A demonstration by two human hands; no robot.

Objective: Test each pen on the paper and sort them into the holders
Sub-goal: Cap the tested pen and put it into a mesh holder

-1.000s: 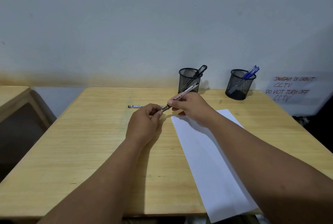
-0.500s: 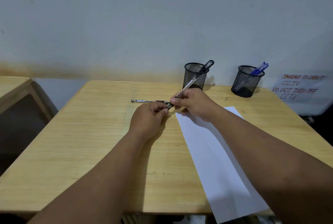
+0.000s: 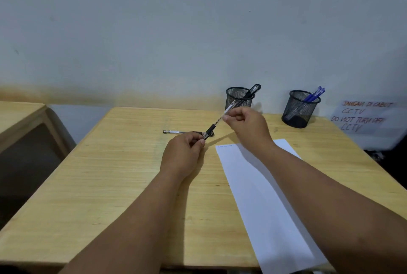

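Both hands hold one clear pen with a black grip [image 3: 211, 128] above the wooden table [image 3: 110, 174]. My left hand [image 3: 182, 152] pinches its lower, dark end, and my right hand [image 3: 246, 126] pinches the clear barrel higher up. A second clear pen [image 3: 174, 132] lies on the table just behind my left hand. White paper [image 3: 264, 196] lies under my right forearm, with a small scribble at its top left corner. At the back, the left mesh holder [image 3: 239, 99] has a black pen [image 3: 253, 90] and the right mesh holder [image 3: 300, 109] has blue pens [image 3: 315, 95].
A white wall rises right behind the table. A handwritten sign [image 3: 363, 117] leans at the far right. Another wooden table [image 3: 17, 115] stands to the left across a gap. The paper's near end overhangs the table's front edge.
My right hand has slid up and right along the pen, away from my left hand, so the black grip now shows between them. The camera view also shifted a little.
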